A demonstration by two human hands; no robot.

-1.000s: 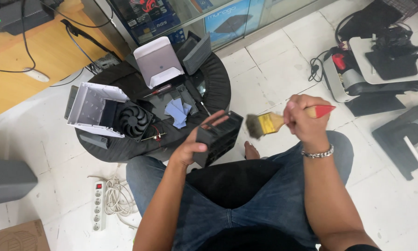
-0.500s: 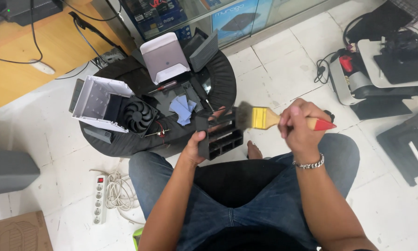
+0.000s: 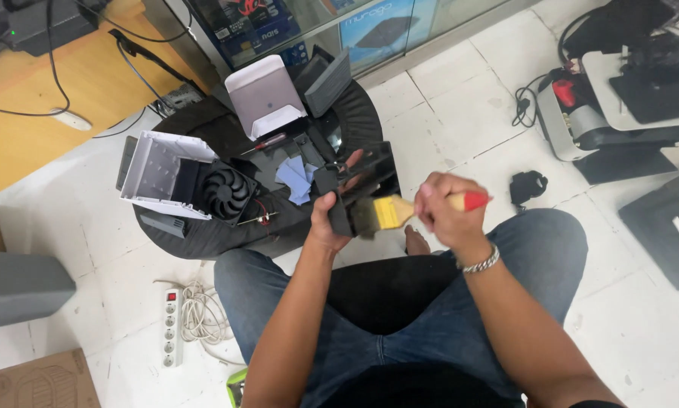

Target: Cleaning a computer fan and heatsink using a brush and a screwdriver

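Brush bristles against a black part, held over the lap beside the round table.

Left hand [image 3: 326, 219] wrapped around a black plastic component [image 3: 358, 185], fingers curled over its top edge, thumb low on the near side; part tilted, raised above the knees and overlapping the edge of the round black table [image 3: 370, 121]. Right hand [image 3: 444, 213] fisted tight on the red handle of a paintbrush [image 3: 400, 211], yellow ferrule and dark bristles pointing left, touching the component's lower end. Silver bracelet [image 3: 481, 262] on the right wrist. On the table: white casing with black fan [image 3: 196, 181], blue cloth [image 3: 296, 177], pale open box [image 3: 265, 94]. White power strip [image 3: 172, 326] with coiled cable on the tiled floor, left of the blue jeans [image 3: 430, 332].
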